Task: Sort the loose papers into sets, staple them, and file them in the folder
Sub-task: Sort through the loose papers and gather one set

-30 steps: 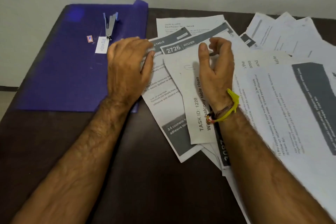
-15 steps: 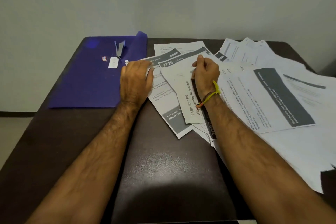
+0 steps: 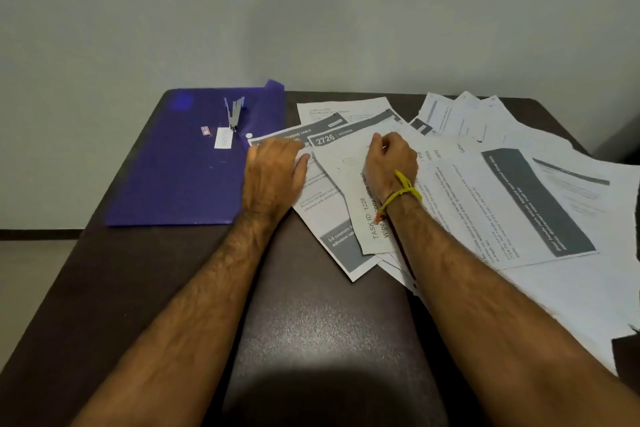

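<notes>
Purple folder [image 3: 180, 170], white papers [image 3: 540, 288] with grey bands, yellow wristband [image 3: 403, 192]

The table [image 3: 322, 340] has a dark brown top that looks like a smooth laminate with a fine speckle, and it gives a soft shine near the front edge. The folder [image 3: 180, 177] is blue-violet plastic, smooth and half glossy, a little see-through at its raised flap. On it lies a stapler [image 3: 233, 113] of bright, shiny metal. The papers [image 3: 502, 204] are thin white sheets, matt, printed with flat grey blocks and black text; some edges look rough or torn. The wrist band [image 3: 401, 192] is yellow thread, twisted and matt. The wall [image 3: 311, 17] is painted, pale and matt.
</notes>
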